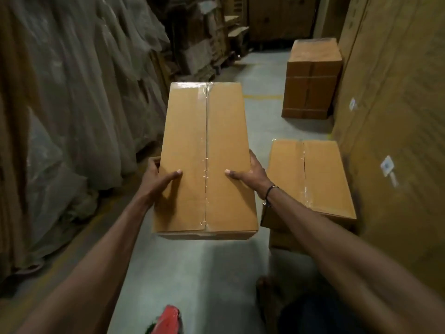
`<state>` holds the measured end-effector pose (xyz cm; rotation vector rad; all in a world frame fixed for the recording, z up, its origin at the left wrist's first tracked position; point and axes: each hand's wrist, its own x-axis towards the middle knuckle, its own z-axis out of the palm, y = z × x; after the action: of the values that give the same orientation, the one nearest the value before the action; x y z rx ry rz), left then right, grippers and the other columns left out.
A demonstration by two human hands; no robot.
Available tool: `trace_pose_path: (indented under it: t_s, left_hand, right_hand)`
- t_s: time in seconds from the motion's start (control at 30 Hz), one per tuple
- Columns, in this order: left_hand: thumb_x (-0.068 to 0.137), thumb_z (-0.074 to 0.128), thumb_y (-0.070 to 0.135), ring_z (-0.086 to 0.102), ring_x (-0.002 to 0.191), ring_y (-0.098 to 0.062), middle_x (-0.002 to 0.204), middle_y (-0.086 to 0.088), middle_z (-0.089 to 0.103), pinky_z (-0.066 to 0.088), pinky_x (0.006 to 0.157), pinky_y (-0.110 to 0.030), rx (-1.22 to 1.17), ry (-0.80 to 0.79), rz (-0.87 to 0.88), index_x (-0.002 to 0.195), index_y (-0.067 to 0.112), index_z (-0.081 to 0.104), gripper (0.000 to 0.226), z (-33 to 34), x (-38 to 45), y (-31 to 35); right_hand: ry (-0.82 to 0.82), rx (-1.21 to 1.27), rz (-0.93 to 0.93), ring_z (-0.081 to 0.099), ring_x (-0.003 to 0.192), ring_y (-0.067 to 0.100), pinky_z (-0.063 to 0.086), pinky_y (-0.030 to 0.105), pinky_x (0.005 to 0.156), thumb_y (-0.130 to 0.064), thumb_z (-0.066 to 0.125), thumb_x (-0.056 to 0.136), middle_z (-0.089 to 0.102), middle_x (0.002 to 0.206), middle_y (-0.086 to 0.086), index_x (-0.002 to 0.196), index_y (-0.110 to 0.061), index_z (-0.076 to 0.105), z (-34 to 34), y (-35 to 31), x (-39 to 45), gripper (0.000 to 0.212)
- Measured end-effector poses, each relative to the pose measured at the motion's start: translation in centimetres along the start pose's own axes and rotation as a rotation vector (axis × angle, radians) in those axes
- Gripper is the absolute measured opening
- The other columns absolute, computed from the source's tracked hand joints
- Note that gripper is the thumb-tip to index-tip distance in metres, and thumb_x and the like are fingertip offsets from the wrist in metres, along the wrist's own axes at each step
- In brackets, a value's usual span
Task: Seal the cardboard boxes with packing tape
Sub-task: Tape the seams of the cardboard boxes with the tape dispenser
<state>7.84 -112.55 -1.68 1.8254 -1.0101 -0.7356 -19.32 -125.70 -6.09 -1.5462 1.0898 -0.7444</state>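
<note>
- Nearest, a red thing [168,318] is lying on the floor [192,273], below and behind the hands; it is too cut off to name.
- The person is holding a long cardboard box [204,160] up off the floor, out in front of the body.
- The left hand [156,179] is gripping the left side of this box, with the thumb lying flat on top and the fingers hidden around the edge.
- The right hand [250,174] is gripping the right side the same way, thumb on top. A dark wrist band [271,191] is sitting just behind it.
- Clear tape [206,153] is running down the middle seam between the two thumbs, so this box is looking sealed.
- To do this step well, I think both hands should be keeping the box level and squeezing evenly, then setting it down softly so the tape is not peeling.
- Just right of the right hand, a second taped box [310,174] is lying on a stack.
- Farther off, past the held box and to the right, another box [313,78] is standing on the floor.
</note>
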Motion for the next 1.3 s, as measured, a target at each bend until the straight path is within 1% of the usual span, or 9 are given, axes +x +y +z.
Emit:
trace_pose_path:
  t_s: [0.1, 0.27, 0.4, 0.53, 0.63, 0.9, 1.1, 1.17, 1.3]
  left_hand:
    - [0.082, 0.086, 0.039, 0.052, 0.127, -0.027, 0.143, -0.009, 0.049, 0.048, 0.105, -0.050, 0.004, -0.037, -0.040, 0.147, 0.021, 0.034, 0.086, 2.6, 5.8, -5.2]
    - [0.087, 0.083, 0.024, 0.056, 0.120, -0.027, 0.131, -0.008, 0.056, 0.050, 0.095, -0.043, -0.013, -0.087, -0.143, 0.142, 0.015, 0.039, 0.071, 8.7, 14.0, -13.6]
    - [0.087, 0.082, 0.024, 0.053, 0.119, -0.025, 0.128, -0.004, 0.055, 0.046, 0.092, -0.040, 0.001, -0.132, -0.173, 0.144, 0.017, 0.041, 0.071, 13.2, 18.9, -19.6]
    - [0.088, 0.081, 0.020, 0.056, 0.119, -0.026, 0.131, -0.006, 0.059, 0.051, 0.085, -0.037, 0.049, -0.169, -0.150, 0.147, 0.013, 0.047, 0.068, 16.0, 22.9, -24.0]
    - [0.090, 0.079, 0.020, 0.055, 0.117, -0.023, 0.128, -0.002, 0.056, 0.049, 0.080, -0.032, 0.100, -0.160, -0.091, 0.147, 0.012, 0.048, 0.065, 17.5, 24.8, -26.3]
    - [0.095, 0.075, 0.028, 0.052, 0.133, -0.033, 0.149, -0.013, 0.051, 0.048, 0.104, -0.046, 0.241, -0.188, -0.041, 0.153, 0.011, 0.041, 0.070, 20.6, 26.7, -30.4]
    - [0.103, 0.061, 0.033, 0.055, 0.128, -0.034, 0.144, -0.014, 0.055, 0.043, 0.098, -0.039, 0.381, -0.163, 0.065, 0.146, 0.010, 0.044, 0.052, 22.5, 25.7, -32.9]
    - [0.104, 0.055, 0.043, 0.058, 0.122, -0.033, 0.139, -0.014, 0.058, 0.047, 0.096, -0.042, 0.413, -0.160, 0.092, 0.143, 0.014, 0.045, 0.050, 22.3, 24.9, -33.6]
    - [0.091, 0.034, 0.083, 0.063, 0.110, -0.034, 0.133, -0.013, 0.059, 0.056, 0.091, -0.054, 0.538, -0.042, 0.045, 0.142, 0.027, 0.039, 0.076, 21.6, 22.3, -35.8]
  right_hand:
    - [0.019, -0.017, 0.063, 0.053, 0.129, 0.026, 0.048, 0.050, 0.107, -0.070, 0.087, 0.049, 0.053, 0.144, 0.000, 0.155, -0.033, 0.029, 1.5, 5.0, 4.4, 0.126]
    - [0.070, -0.046, 0.116, 0.050, 0.135, 0.026, 0.044, 0.043, 0.109, -0.042, 0.089, 0.077, 0.052, 0.149, 0.003, 0.156, -0.024, 0.031, 3.3, 13.5, 10.1, 0.100]
    - [0.123, -0.038, 0.164, 0.044, 0.142, 0.029, 0.040, 0.049, 0.116, -0.039, 0.088, 0.079, 0.046, 0.156, 0.005, 0.160, -0.024, 0.022, 5.0, 20.4, 13.5, 0.106]
    - [0.152, 0.003, 0.223, 0.028, 0.152, 0.032, 0.030, 0.052, 0.122, -0.034, 0.084, 0.084, 0.027, 0.167, 0.007, 0.164, -0.022, 0.007, 7.1, 26.1, 15.7, 0.112]
    - [0.209, 0.031, 0.218, 0.028, 0.152, 0.033, 0.029, 0.060, 0.121, -0.037, 0.085, 0.082, 0.029, 0.166, 0.007, 0.164, -0.025, 0.007, 8.5, 29.6, 17.1, 0.114]
    - [0.228, 0.054, 0.235, 0.035, 0.148, 0.030, 0.031, 0.057, 0.121, -0.038, 0.081, 0.086, 0.036, 0.163, 0.004, 0.164, -0.028, 0.003, 9.0, 34.3, 19.4, 0.111]
    - [0.213, 0.015, 0.259, 0.032, 0.151, 0.033, 0.031, 0.058, 0.121, -0.052, 0.071, 0.092, 0.030, 0.166, 0.004, 0.164, -0.036, -0.005, 10.1, 36.0, 19.1, 0.105]
    - [0.241, -0.071, 0.257, 0.028, 0.153, 0.032, 0.029, 0.053, 0.123, -0.052, 0.066, 0.096, 0.024, 0.169, 0.007, 0.164, -0.032, -0.006, 10.4, 35.4, 18.6, 0.102]
    - [0.261, -0.188, 0.237, 0.019, 0.156, 0.030, 0.023, 0.042, 0.123, -0.043, 0.056, 0.104, 0.008, 0.172, 0.008, 0.165, -0.024, -0.007, 11.0, 34.5, 16.2, 0.090]
